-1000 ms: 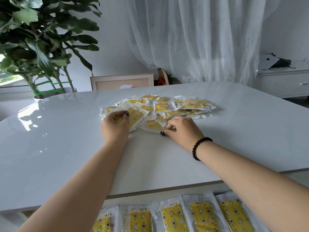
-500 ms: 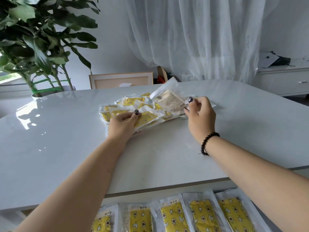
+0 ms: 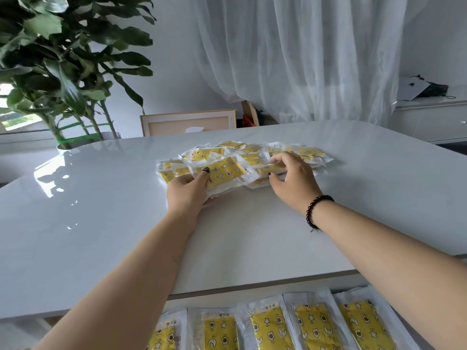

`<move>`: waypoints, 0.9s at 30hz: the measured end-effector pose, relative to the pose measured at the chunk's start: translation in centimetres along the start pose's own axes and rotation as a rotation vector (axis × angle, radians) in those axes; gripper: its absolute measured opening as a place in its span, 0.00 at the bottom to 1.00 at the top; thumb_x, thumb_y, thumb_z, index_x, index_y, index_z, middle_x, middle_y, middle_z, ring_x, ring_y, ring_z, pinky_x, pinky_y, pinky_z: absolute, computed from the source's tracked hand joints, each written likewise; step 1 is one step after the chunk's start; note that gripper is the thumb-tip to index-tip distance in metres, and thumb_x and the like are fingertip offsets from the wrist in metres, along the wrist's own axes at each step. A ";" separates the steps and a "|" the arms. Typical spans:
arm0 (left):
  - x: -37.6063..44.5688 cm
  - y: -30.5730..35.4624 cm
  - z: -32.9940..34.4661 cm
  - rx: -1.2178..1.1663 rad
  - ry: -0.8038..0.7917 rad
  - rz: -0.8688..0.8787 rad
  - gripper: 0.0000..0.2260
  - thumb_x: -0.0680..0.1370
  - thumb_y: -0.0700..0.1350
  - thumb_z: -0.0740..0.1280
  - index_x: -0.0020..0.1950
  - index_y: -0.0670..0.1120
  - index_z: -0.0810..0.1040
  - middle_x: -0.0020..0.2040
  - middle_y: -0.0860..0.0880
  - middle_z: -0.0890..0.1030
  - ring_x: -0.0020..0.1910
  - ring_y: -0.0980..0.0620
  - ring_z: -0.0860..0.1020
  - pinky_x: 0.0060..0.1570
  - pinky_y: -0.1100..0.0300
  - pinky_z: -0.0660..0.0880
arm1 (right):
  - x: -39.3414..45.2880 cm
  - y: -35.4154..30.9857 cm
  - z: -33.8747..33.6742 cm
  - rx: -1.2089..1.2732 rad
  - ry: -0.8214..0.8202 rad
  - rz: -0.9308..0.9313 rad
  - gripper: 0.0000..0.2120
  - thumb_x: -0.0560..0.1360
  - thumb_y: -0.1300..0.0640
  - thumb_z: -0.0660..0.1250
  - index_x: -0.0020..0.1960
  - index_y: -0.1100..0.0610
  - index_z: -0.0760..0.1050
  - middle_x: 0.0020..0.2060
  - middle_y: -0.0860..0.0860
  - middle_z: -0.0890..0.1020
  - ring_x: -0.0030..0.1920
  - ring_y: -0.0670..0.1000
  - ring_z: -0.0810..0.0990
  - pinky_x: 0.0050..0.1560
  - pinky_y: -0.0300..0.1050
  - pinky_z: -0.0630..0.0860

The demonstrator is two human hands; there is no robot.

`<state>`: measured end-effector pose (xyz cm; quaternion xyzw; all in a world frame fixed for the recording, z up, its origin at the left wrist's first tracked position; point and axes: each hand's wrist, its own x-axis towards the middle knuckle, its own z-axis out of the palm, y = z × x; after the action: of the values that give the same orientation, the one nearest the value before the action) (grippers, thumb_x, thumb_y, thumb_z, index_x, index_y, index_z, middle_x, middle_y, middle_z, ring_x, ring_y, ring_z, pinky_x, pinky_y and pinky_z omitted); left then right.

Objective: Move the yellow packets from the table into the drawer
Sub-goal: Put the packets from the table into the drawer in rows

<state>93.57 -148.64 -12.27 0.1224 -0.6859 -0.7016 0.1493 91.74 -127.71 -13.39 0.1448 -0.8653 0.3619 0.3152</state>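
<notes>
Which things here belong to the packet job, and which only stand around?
Job: yellow packets on the table; packets already in the drawer; left hand; right hand.
Not job: plant; picture frame; curtain; sideboard.

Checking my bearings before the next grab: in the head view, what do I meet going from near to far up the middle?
Packets in the drawer → bare table → left hand and right hand → pile of yellow packets → picture frame → curtain.

Both hands forward: left (image 3: 187,190) gripping, right (image 3: 293,178) pinching, fingers curled.
</notes>
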 end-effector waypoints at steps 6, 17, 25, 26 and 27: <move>0.5 -0.5 -0.3 0.052 0.107 0.056 0.12 0.73 0.47 0.68 0.38 0.38 0.80 0.35 0.40 0.81 0.35 0.40 0.83 0.45 0.45 0.81 | 1.2 0.1 1.3 -0.342 -0.360 0.041 0.24 0.76 0.48 0.63 0.70 0.52 0.67 0.68 0.50 0.70 0.69 0.52 0.66 0.67 0.49 0.66; 0.8 -0.7 -0.2 0.099 0.096 0.072 0.12 0.73 0.47 0.69 0.35 0.40 0.79 0.32 0.45 0.79 0.32 0.45 0.80 0.42 0.47 0.81 | 2.2 -0.5 2.6 -0.247 0.200 -0.021 0.09 0.78 0.62 0.59 0.44 0.65 0.76 0.45 0.58 0.77 0.47 0.57 0.74 0.44 0.47 0.71; 0.2 -0.6 0.1 0.287 -0.002 0.163 0.18 0.76 0.53 0.66 0.31 0.45 0.67 0.25 0.51 0.66 0.21 0.55 0.64 0.27 0.63 0.60 | -0.5 -3.2 2.2 0.100 0.158 -0.277 0.07 0.74 0.59 0.64 0.41 0.61 0.79 0.36 0.48 0.76 0.33 0.46 0.73 0.38 0.33 0.72; 0.1 -0.5 0.1 0.300 -0.011 0.178 0.20 0.76 0.55 0.65 0.31 0.46 0.65 0.25 0.51 0.65 0.22 0.54 0.62 0.26 0.62 0.58 | -0.9 -3.5 2.8 0.071 0.078 -0.341 0.08 0.74 0.59 0.64 0.41 0.61 0.79 0.37 0.49 0.78 0.35 0.49 0.75 0.38 0.38 0.74; 0.1 -0.5 0.1 0.299 -0.027 0.185 0.21 0.77 0.56 0.64 0.31 0.45 0.64 0.26 0.50 0.64 0.25 0.53 0.62 0.26 0.61 0.57 | -1.1 -3.9 3.3 0.055 0.014 -0.395 0.08 0.73 0.58 0.64 0.40 0.61 0.80 0.37 0.50 0.79 0.37 0.51 0.77 0.38 0.42 0.75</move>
<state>93.44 -148.54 -12.78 0.0700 -0.7930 -0.5766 0.1841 92.97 -132.74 -13.82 0.3177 -0.8076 0.3174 0.3822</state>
